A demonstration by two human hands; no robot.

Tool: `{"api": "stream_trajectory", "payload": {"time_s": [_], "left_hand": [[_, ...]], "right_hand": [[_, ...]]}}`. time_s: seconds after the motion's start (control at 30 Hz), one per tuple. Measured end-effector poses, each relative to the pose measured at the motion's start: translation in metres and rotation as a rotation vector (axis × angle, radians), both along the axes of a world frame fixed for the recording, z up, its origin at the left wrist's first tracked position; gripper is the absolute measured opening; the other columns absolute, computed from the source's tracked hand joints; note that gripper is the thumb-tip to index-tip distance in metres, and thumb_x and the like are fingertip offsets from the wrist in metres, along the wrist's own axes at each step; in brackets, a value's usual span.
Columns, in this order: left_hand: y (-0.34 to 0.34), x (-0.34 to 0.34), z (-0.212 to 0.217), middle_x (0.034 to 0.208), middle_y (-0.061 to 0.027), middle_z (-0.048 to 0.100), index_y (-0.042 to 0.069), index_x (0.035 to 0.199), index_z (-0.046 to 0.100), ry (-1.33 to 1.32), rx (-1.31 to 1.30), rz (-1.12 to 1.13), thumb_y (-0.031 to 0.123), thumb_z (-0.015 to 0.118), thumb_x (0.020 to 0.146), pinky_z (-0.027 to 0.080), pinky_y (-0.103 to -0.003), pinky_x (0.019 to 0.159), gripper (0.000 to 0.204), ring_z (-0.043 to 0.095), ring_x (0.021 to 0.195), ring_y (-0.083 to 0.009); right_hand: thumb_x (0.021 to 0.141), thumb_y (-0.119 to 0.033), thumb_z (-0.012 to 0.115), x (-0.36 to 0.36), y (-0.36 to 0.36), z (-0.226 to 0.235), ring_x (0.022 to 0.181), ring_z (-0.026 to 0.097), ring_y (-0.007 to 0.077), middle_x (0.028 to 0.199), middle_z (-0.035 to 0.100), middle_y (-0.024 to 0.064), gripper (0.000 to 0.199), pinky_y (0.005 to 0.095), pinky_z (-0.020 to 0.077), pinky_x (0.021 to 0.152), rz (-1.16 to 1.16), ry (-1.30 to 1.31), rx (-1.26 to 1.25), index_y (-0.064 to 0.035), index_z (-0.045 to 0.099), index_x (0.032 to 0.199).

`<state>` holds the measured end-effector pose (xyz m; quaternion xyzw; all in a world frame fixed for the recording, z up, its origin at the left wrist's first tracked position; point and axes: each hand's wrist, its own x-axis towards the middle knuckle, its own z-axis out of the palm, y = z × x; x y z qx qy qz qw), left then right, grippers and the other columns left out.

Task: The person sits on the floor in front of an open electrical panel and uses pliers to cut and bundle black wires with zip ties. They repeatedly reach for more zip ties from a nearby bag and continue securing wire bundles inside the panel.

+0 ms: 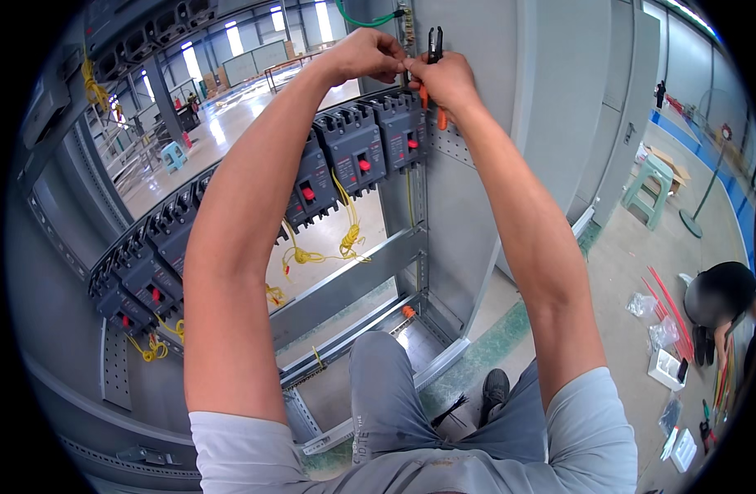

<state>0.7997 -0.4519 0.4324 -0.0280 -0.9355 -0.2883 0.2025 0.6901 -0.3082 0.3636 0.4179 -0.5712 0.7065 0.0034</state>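
Observation:
Both my arms reach up to the upright post of a grey cabinet. My left hand is closed in a pinch beside the post, its fingertips meeting those of the other hand; what they pinch is too small to make out. My right hand is closed round pliers with a black head pointing up and orange handles showing below the palm. Just above the hands, a green wire ends at a narrow metal strip on the post. Below them is a row of dark circuit breakers with red switches.
Coiled yellow wires hang under the breakers. The cabinet's side panel stands at my right. A green stool stands farther right. Another person is low at the right edge, near red strips and a white box on the floor.

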Motion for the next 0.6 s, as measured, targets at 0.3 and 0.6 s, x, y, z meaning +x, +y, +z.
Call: {"api": "stream_trajectory", "payload": {"time_s": [0.3,0.6], "left_hand": [[0.008,0.002,0.002,0.103,-0.0051,0.069,0.000,0.111,0.067,-0.003,0.048,-0.026,0.013,0.073,0.092,0.060,-0.029,0.088,0.024,0.070,0.093,-0.0144],[0.010,-0.001,-0.001,0.095,-0.0035,0.071,0.002,0.103,0.071,0.067,-0.039,-0.082,0.013,0.071,0.093,0.061,-0.029,0.082,0.015,0.070,0.089,-0.0130]], "right_hand": [[0.086,-0.016,0.072,-0.010,0.005,-0.003,0.069,0.072,0.0178,0.077,0.072,0.0088,0.016,0.0326,0.0553,0.061,0.010,0.103,-0.019,-0.0001,0.070,0.089],[0.086,-0.025,0.068,-0.010,0.008,-0.002,0.063,0.071,0.0229,0.071,0.071,0.0147,0.027,0.0376,0.0575,0.066,-0.165,0.266,0.047,0.0014,0.071,0.088]]}}
